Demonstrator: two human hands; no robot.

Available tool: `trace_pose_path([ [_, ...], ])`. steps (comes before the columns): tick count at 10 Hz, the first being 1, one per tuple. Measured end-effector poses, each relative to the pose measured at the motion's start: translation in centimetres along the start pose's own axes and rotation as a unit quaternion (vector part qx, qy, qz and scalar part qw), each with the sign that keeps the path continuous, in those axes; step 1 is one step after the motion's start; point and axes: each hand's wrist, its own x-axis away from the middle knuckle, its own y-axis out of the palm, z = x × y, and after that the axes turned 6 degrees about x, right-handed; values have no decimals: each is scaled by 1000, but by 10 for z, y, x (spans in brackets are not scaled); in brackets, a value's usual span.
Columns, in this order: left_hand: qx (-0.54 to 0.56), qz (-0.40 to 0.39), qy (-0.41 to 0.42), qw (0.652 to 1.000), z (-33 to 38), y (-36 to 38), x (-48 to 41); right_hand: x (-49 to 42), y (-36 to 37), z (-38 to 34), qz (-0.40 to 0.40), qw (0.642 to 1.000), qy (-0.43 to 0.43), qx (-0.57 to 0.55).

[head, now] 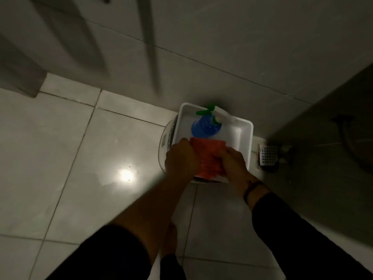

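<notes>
A white rectangular tub (245,136) stands on the tiled floor by the wall. Inside it lies a blue spray bottle (203,127) with a green trigger head (206,110). Over the tub's near end I hold a folded orange-red ribbed cloth (207,156). My left hand (181,158) grips the cloth's left edge, and my right hand (235,161) grips its right edge with curled fingers. A dark band sits on my right wrist. The tub's near rim is hidden behind my hands and the cloth.
A clear plastic container (166,144) stands against the tub's left side. A perforated floor drain (268,157) lies to the right. A dark panel (323,138) rises on the right. A door frame (22,77) is at the far left. My bare foot (169,241) stands below on the tiles.
</notes>
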Motion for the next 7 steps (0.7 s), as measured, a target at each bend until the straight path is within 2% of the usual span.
trace_pose_path([
  [1, -112, 4, 2, 994, 2, 17, -28, -39, 1, 12, 19, 995, 41, 89],
  [2, -164, 15, 0, 986, -4, 31, -41, -57, 6, 21, 23, 990, 50, 133],
  [4, -235, 21, 16, 972, -17, 49, -52, -70, 19, 40, 108, 968, -2, 225],
  [5, -253, 13, 55, 966, -17, 40, -42, -58, 25, 37, 141, 951, -47, 270],
  [6, -231, 86, 98, 964, -13, -20, 21, 16, 40, -13, 145, 952, -125, 237],
  [7, -185, 190, 104, 959, -13, -88, 86, 105, 48, -63, 128, 962, -159, 182],
])
